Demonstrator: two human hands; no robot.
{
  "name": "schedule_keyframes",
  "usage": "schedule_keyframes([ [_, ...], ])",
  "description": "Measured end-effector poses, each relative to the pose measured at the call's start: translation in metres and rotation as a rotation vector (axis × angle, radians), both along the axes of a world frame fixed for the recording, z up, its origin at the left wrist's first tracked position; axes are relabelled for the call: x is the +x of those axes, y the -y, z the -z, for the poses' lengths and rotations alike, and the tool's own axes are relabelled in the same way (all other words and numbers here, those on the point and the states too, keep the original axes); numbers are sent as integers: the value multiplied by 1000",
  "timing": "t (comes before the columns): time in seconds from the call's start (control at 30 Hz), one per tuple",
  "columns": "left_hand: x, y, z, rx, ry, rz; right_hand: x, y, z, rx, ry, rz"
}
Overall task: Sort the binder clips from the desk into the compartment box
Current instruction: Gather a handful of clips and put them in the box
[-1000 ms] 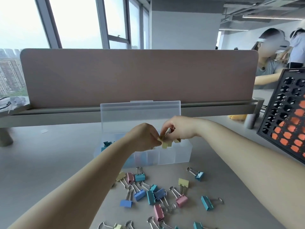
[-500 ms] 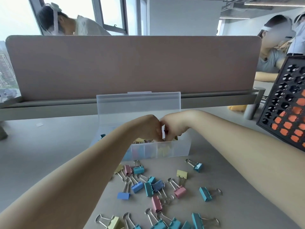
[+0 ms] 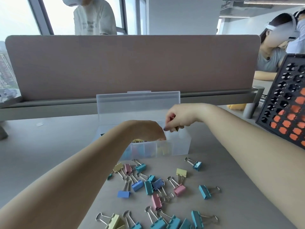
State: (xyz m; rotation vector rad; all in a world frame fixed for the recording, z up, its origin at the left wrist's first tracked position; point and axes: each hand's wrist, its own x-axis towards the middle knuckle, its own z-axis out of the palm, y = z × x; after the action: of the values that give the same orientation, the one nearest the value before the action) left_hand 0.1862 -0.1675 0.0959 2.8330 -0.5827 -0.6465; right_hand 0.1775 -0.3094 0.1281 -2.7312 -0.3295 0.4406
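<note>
A clear compartment box (image 3: 181, 147) stands mid-desk with its lid (image 3: 138, 104) upright behind it. Yellow clips (image 3: 138, 140) lie in one compartment. My left hand (image 3: 145, 129) dips into the box; its back hides the fingers, so I cannot tell whether it holds anything. My right hand (image 3: 180, 117) hovers over the box's right end, fingers curled, pinching a yellowish binder clip (image 3: 176, 129). Several pastel binder clips lie loose on the desk in front of the box, among them a pink one (image 3: 179, 191), a yellow one (image 3: 181, 172) and a blue one (image 3: 197, 166).
A brown desk divider (image 3: 132, 63) runs behind the box. A black perforated rack (image 3: 287, 100) with orange pieces leans at the right. A person (image 3: 94, 19) stands beyond the divider and another person (image 3: 270, 58) sits at the right.
The two hands, pressed together over the box before, have parted. My right hand rose and shifted right with a clip; my left hand sank into the box.
</note>
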Motion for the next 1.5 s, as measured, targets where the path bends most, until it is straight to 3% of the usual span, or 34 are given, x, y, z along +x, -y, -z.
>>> schedule_keyframes([
  [0.2,3,-4,8,-2,15,89,-19,19,20,318,15,195],
  [0.3,3,-9,14,33,139,180,-25,22,26,602,23,302],
  [0.37,0,-11,17,164,224,185,-31,22,29,716,45,345],
  [0.43,-5,-9,20,227,296,171,-38,21,32,762,49,369],
  [0.67,-10,-4,11,148,219,139,-47,17,39,777,54,378],
  [0.8,-10,-1,15,179,291,133,-47,18,39,829,52,407],
  [1.07,-5,0,18,74,118,-30,-46,18,47,1070,17,508],
  [1.2,-13,0,12,123,139,42,-48,16,47,1141,-24,509],
  [1.3,-18,-4,8,-110,116,13,-48,18,48,1277,-92,513],
  [1.37,-22,-7,-3,-493,148,-104,-48,17,48,1360,-131,495],
  [1.43,-24,-12,-9,-885,140,-57,-49,15,49,1467,-151,474],
  [1.47,-26,-12,-10,-984,152,-116,-50,14,48,1528,-161,470],
  [1.5,-28,-14,-9,-954,229,-101,-50,13,49,1589,-175,465],
])
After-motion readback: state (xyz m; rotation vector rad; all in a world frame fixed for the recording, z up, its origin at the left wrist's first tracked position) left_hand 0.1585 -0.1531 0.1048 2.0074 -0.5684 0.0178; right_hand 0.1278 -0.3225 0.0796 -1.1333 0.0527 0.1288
